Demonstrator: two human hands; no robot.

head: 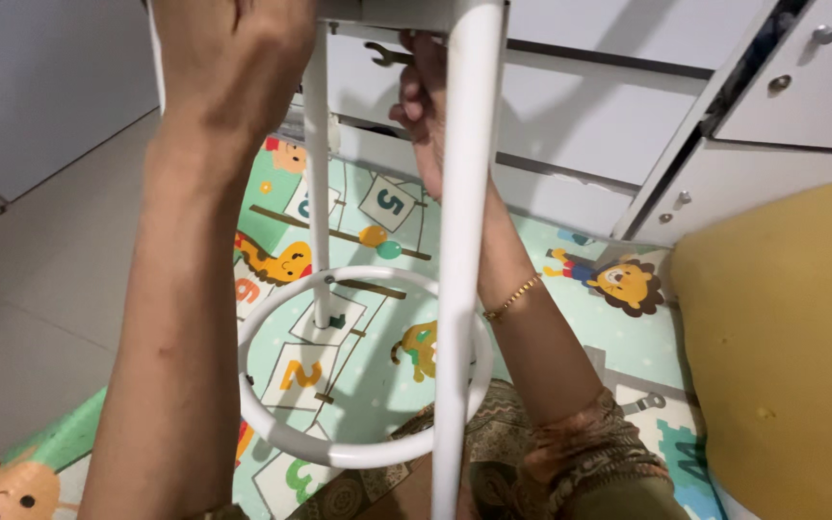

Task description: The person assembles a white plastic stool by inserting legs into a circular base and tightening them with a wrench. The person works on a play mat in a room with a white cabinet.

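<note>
White metal stool (pixel 461 241), held tilted, legs toward the camera, ring (pixel 272 424) below both hands; seat end cut off at the top edge. Left hand (pixel 228 58): closed over the upper frame beside a leg, apparently steadying it; its fingers wrap out of sight, so the grip is judged, not seen. Right hand (pixel 418 101): behind the near leg, fingers (pixel 406 114) curled about a small spanner (pixel 389 56) whose open jaw shows just left of them; the handle and any bolt it meets are hidden by the leg and fingers. Gold bracelet (pixel 512 297) on the right wrist, below the fingers. Play mat (pixel 377 207) with cartoon animals and numbers, under the ring. White cabinet (pixel 782 116) right of the right hand. Yellow cushion (pixel 782 356), lower right, partly cut off.
</note>
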